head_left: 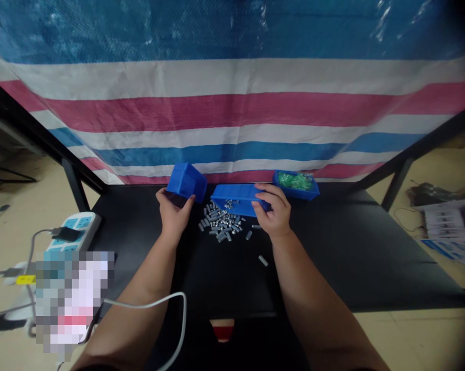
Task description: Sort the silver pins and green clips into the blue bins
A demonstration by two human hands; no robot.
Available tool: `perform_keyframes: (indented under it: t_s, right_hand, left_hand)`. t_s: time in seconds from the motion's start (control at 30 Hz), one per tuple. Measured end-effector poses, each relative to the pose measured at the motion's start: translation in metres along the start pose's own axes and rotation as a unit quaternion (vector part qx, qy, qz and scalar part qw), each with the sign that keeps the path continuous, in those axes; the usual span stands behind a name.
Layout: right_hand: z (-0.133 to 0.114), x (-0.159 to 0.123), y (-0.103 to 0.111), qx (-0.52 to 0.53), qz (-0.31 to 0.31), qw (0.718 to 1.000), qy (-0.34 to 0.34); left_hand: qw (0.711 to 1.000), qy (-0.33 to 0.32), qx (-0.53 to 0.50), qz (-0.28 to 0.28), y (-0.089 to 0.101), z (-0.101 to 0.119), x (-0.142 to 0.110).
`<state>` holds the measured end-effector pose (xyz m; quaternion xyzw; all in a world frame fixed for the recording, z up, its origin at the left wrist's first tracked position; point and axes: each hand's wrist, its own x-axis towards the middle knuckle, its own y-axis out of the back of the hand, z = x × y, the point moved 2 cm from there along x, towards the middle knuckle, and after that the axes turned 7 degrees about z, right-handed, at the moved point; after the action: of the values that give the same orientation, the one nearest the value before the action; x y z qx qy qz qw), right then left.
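Note:
My left hand (173,211) grips a blue plastic bin (186,181), lifted and tipped at the far left of the black table (351,242). My right hand (273,211) grips a second blue bin (238,198), tilted toward me with small grey metal cylinders spilling from it. A heap of those grey cylinders (224,224) lies on the table between my hands. One stray cylinder (263,260) lies nearer me.
A third blue bin (296,184) holding green pieces stands at the back right. A striped tarp (232,103) hangs behind the table. A white power strip (75,226) sits at the left edge, a white cable (174,304) crosses the front, and papers (448,226) lie on the floor right.

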<state>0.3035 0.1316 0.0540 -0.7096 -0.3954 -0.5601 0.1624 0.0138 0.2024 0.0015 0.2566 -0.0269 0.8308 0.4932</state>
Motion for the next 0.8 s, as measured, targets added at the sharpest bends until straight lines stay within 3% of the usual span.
perform_keyframes:
  t_s: [0.43,0.63,0.8]
  right_hand:
    - [-0.003,-0.009,-0.012,-0.016,0.028,0.999,0.01]
    - [-0.009,-0.014,-0.022,-0.03,0.038,0.999,0.002]
    - [-0.002,-0.014,-0.017,-0.055,0.068,0.996,-0.004]
  left_hand:
    - [0.995,0.062,-0.049,0.057,0.004,-0.003,0.008]
    - [0.988,0.127,-0.043,0.075,0.009,-0.021,0.021]
    - [0.981,0.172,-0.019,0.084,0.016,-0.042,0.034]
